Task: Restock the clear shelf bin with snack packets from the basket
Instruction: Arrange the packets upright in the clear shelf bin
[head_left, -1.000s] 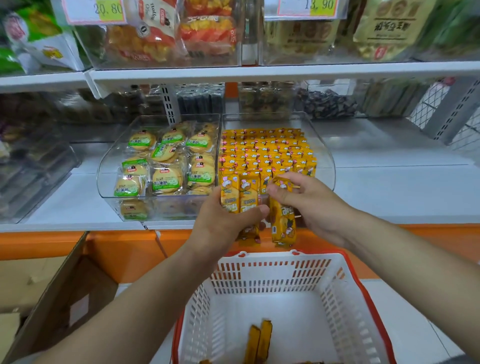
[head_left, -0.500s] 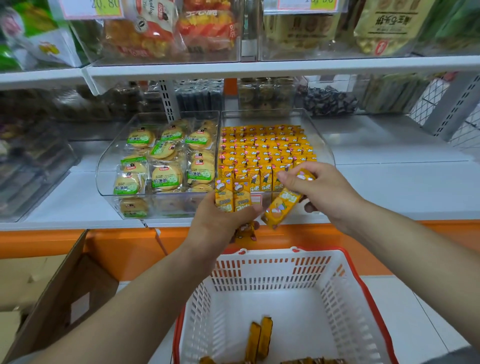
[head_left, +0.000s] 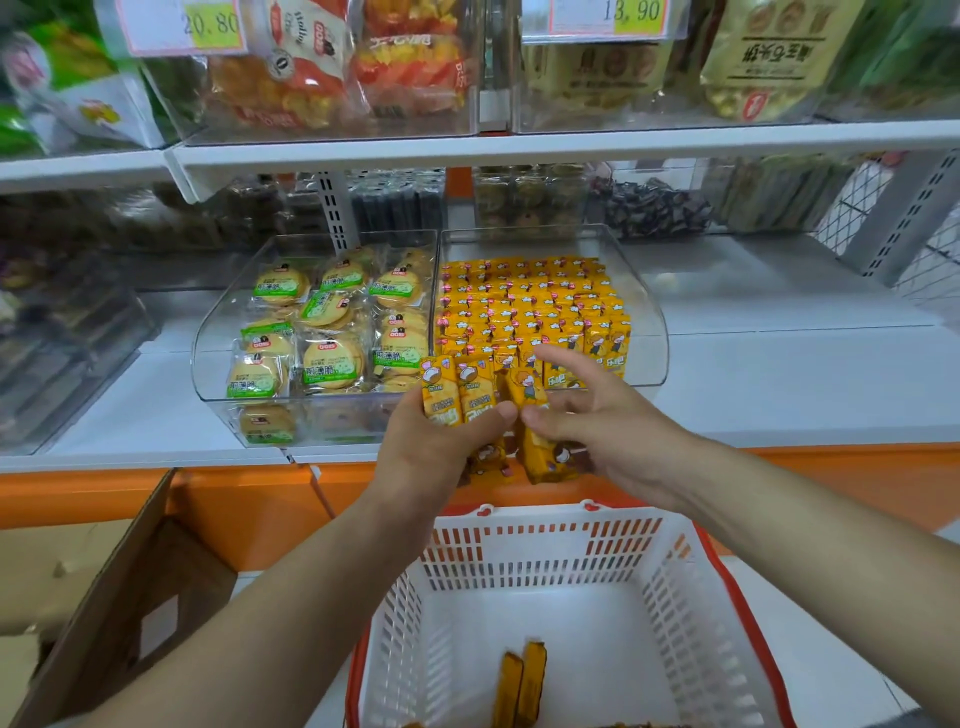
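Left hand (head_left: 436, 447) grips a bunch of yellow snack packets (head_left: 457, 389) upright, thumb across their fronts, at the front lip of the clear shelf bin (head_left: 652, 312). Right hand (head_left: 613, 426), at its three o'clock with the thumb tips nearly meeting, pinches one packet (head_left: 545, 457) of that bunch, forefinger stretched toward the bin. At twelve o'clock the bin holds tight rows of matching packets. At six o'clock stands a white basket (head_left: 571, 545) with two packets (head_left: 519, 680) lying inside. A biscuit bin (head_left: 322, 332) stands at ten o'clock.
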